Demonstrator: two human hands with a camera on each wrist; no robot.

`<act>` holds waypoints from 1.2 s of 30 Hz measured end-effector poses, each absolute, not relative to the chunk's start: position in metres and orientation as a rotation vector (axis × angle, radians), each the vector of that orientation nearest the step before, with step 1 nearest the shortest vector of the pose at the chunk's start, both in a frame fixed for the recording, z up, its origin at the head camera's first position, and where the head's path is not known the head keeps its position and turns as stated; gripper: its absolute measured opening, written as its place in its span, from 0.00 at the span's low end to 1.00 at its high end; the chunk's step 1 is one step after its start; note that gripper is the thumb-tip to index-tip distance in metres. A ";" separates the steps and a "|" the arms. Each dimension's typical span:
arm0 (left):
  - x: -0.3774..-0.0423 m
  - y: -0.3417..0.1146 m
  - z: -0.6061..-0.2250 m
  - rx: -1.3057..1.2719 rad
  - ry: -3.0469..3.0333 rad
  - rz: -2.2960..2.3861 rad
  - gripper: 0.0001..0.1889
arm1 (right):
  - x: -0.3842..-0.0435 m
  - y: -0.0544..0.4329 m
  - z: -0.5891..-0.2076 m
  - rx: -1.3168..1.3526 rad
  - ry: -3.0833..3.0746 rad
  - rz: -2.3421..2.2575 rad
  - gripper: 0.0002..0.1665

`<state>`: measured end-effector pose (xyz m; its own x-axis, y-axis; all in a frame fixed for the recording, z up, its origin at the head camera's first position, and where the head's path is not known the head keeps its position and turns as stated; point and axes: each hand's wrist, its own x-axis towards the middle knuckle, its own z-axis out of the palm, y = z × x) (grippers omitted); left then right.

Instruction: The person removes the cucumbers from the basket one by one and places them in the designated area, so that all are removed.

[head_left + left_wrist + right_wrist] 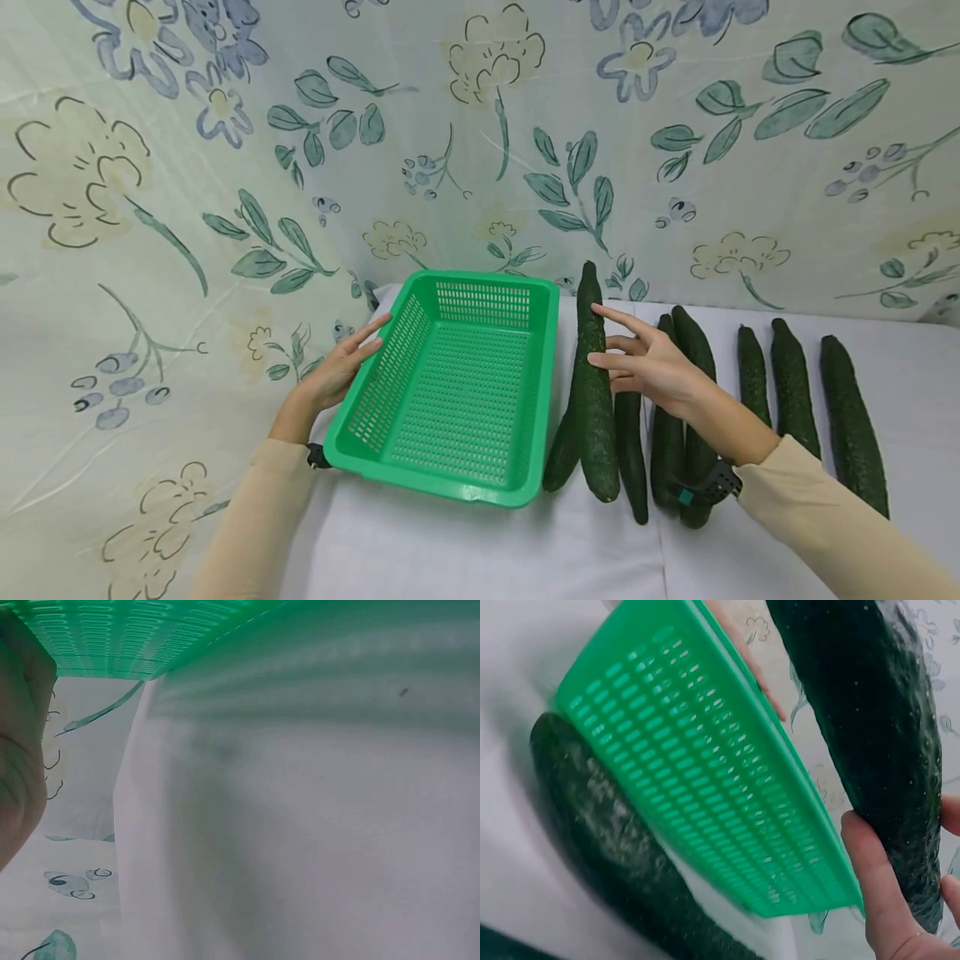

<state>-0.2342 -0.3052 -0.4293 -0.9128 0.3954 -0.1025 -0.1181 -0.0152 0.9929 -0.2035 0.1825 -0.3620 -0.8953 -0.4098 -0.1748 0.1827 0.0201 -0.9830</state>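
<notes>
A green plastic basket (442, 490) with slotted walls and nothing inside stands on the white cloth. Along its left side lies my left hand (333, 375), the visible fingers nearly straight against the rim; in the left wrist view the hand (19, 750) is partly cut off beneath the basket wall (112, 645). My right hand (652, 367) holds a long dark green cucumber (597, 408) between thumb and fingers, beside the basket's right wall. In the right wrist view this cucumber (870, 712) is raised above another cucumber (615, 832), which lies alongside the basket.
To the right, several more cucumbers (853, 425) lie lengthwise on the white cloth (907, 375), some partly hidden by my right arm. A floral fabric (480, 192) hangs behind and on the left.
</notes>
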 end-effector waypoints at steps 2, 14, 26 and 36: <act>-0.234 -0.305 -0.429 0.285 1.915 1.990 0.28 | -0.204 0.189 -0.365 -0.238 1.900 -1.935 0.48; -0.234 -0.304 -0.429 0.282 1.919 1.991 0.29 | -0.206 0.235 -0.383 -0.284 2.037 -1.901 0.47; -0.233 -0.303 -0.427 0.240 1.891 1.992 0.29 | -0.206 0.277 -0.392 -0.237 2.080 -1.912 0.48; -0.234 -0.304 -0.429 0.270 1.912 1.984 0.28 | -0.205 0.311 -0.401 -0.245 2.098 -1.921 0.47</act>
<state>-0.2341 -0.3042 -0.4288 -0.9129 0.3911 -0.1167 -0.1311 -0.0102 0.9913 -0.2047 0.3109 -0.4006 -0.9450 -0.3132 -0.0943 0.0664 0.0986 -0.9929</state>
